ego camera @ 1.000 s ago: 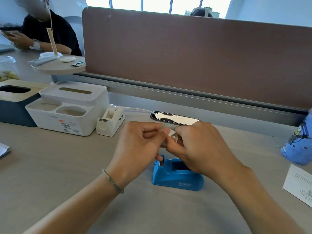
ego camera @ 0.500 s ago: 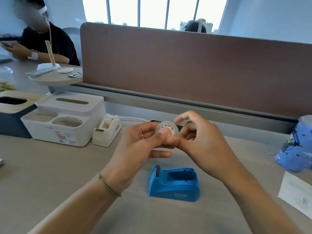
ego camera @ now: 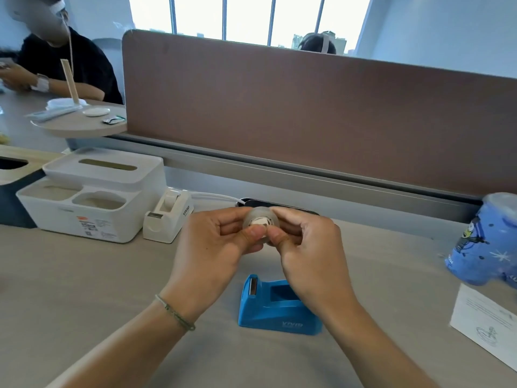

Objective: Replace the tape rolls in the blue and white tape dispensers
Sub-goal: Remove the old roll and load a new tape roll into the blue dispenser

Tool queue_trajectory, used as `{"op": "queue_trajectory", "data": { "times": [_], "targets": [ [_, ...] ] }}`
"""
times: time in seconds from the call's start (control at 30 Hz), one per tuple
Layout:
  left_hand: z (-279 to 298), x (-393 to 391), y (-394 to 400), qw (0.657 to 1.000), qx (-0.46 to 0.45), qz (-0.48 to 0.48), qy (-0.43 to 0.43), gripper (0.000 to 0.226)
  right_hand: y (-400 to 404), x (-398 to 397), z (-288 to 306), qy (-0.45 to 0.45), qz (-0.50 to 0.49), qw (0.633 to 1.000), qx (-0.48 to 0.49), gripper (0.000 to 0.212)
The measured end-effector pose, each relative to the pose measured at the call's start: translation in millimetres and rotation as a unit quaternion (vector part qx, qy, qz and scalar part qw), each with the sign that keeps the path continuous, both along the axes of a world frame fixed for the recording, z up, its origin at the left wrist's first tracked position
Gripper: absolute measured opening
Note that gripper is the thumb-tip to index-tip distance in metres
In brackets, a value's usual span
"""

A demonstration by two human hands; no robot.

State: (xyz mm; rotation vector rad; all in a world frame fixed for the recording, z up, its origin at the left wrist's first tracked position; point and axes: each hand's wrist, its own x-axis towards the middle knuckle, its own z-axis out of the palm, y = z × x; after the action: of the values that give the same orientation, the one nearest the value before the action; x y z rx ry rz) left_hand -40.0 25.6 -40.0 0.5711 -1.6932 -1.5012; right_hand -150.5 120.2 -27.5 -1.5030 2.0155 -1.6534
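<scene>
A clear tape roll (ego camera: 259,221) with a white core is held up between both hands above the desk. My left hand (ego camera: 216,242) grips its left side, thumb pressed on the core. My right hand (ego camera: 307,247) pinches its right side, thumb beside the left thumb. Below them the blue tape dispenser (ego camera: 275,308) sits on the desk with its roll slot open and no roll inside. The white tape dispenser (ego camera: 167,217) stands to the left, next to the white organiser, with a roll in it.
A white tissue-box organiser (ego camera: 89,194) and a dark box with a wooden lid (ego camera: 14,175) stand at the left. A brown partition (ego camera: 307,113) closes the back. A blue patterned pouch (ego camera: 484,245) and a paper sheet (ego camera: 486,320) lie at the right. A person sits far left.
Both hands lifted the tape roll up from the blue dispenser and turned its face toward me. The thumbs now press on the core. The view has tilted upward.
</scene>
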Motion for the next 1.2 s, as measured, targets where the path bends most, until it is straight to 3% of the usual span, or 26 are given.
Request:
{"op": "queue_trajectory", "data": {
  "times": [0.4, 0.53, 0.67, 0.77, 0.97, 1.2],
  "targets": [
    [2, 1, -1, 1.0, 0.007, 0.006, -0.018, 0.024, 0, 1, -1, -0.026, 0.004, 1.0, 0.009, 0.021],
    [11, 4, -5, 0.99, -0.098, 0.057, -0.08, 0.038, 2, -9, 11, -0.187, 0.059, 0.98, 0.013, 0.017],
    [15, 8, -3, 0.987, -0.136, 0.062, -0.055, 0.051, 2, -14, 15, -0.3, 0.067, 0.951, 0.019, 0.015],
    [15, 10, -3, 0.981, -0.183, 0.054, -0.041, 0.045, 4, -17, 18, -0.394, 0.082, 0.915, 0.022, 0.016],
    [14, 11, -5, 0.988, -0.152, 0.037, 0.019, 0.013, 5, -23, 19, -0.378, 0.108, 0.918, 0.051, 0.021],
    [14, 10, -9, 0.991, -0.131, 0.022, 0.013, 0.004, 7, -26, 22, -0.375, 0.139, 0.912, 0.093, 0.021]
  ]
}}
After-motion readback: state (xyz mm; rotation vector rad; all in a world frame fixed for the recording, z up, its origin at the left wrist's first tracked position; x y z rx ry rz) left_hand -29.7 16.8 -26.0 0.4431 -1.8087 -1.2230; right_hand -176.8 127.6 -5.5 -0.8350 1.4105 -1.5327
